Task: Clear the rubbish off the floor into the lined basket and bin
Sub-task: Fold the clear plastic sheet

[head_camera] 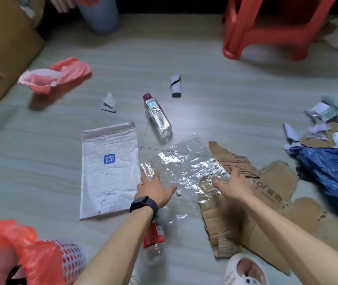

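Head view: we look down on a pale grey tiled floor (205, 79) strewn with rubbish. Our left hand (153, 190), a dark watch (142, 203) on its wrist, and our right hand (232, 186) reach out with fingers spread, holding nothing, over a crumpled clear plastic sheet (184, 167); whether they touch it we cannot tell. The sheet lies between a white padded mailer (110, 171) on its left and torn cardboard (266, 202) on its right, overlapping the cardboard's edge. A clear bottle (158, 116) lies on its side just beyond. The mesh basket (71, 254), lined with a red bag, stands at bottom left; a red stool (266, 27) stands at the far right.
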{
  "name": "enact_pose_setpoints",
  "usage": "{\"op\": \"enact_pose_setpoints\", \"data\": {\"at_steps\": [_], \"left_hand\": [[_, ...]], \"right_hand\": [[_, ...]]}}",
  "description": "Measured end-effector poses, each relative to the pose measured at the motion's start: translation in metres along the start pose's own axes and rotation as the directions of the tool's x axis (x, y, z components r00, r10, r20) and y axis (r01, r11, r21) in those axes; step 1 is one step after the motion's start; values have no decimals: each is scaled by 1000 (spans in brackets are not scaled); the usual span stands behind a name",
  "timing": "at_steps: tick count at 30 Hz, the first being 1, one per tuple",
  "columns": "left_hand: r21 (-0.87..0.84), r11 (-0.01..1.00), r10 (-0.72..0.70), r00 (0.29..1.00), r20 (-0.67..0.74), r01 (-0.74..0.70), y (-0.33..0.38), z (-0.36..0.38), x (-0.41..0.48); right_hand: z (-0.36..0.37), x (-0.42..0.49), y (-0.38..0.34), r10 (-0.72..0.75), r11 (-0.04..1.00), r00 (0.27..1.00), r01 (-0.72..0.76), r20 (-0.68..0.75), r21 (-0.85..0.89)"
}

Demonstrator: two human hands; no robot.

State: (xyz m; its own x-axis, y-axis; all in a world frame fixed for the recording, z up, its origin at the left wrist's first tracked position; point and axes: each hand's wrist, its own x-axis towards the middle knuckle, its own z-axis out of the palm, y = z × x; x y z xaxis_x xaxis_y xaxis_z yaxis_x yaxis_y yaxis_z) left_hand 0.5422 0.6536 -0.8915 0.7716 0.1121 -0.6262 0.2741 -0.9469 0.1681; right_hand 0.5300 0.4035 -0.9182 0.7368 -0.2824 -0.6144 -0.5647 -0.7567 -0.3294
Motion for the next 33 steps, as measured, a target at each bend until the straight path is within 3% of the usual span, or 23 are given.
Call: {"op": "enact_pose_setpoints", "data": {"at_steps": [3,8,9,11,13,16,21,24,27,30,33], "left_hand": [[100,990,-94,994,-47,98,0,19,14],[195,976,-83,991,-108,102,-9,20,15],[177,981,-66,993,-103,84,-14,16,11],[85,995,-37,994,-103,46,-20,7,2],[-81,997,-14,994,-113,5,-25,-4,-8],[-263,963,35,992,-118,-65,-26,-24,-27],[-319,919,135,945,-298,-232,-12,-92,-76],[-304,855,254,850,-460,-420,-2,-150,-120],[-220,815,366,770,-523,-536,-4,-191,-153],[-268,803,368,797,-478,-532,-18,-207,-184],[-520,644,321,815,-483,-561,-40,-203,-212]], "right_hand": [[22,15,5,43,998,998,-40,-55,54],[10,6,2,-62,984,967,101,-247,145],[2,0,2,-60,983,965,102,-257,154],[-14,-12,1,-36,937,971,114,-235,330],[-32,-25,0,-50,840,976,155,-211,520],[-57,-52,-5,-80,718,978,191,-193,670],[-98,-119,-33,-310,762,936,350,-167,546],[-133,-171,-61,-498,758,863,482,-88,439],[-159,-213,-80,-584,751,811,549,-17,368],[-178,-247,-90,-625,705,779,592,-52,391],[-192,-267,-85,-582,680,801,575,-142,455]]}}
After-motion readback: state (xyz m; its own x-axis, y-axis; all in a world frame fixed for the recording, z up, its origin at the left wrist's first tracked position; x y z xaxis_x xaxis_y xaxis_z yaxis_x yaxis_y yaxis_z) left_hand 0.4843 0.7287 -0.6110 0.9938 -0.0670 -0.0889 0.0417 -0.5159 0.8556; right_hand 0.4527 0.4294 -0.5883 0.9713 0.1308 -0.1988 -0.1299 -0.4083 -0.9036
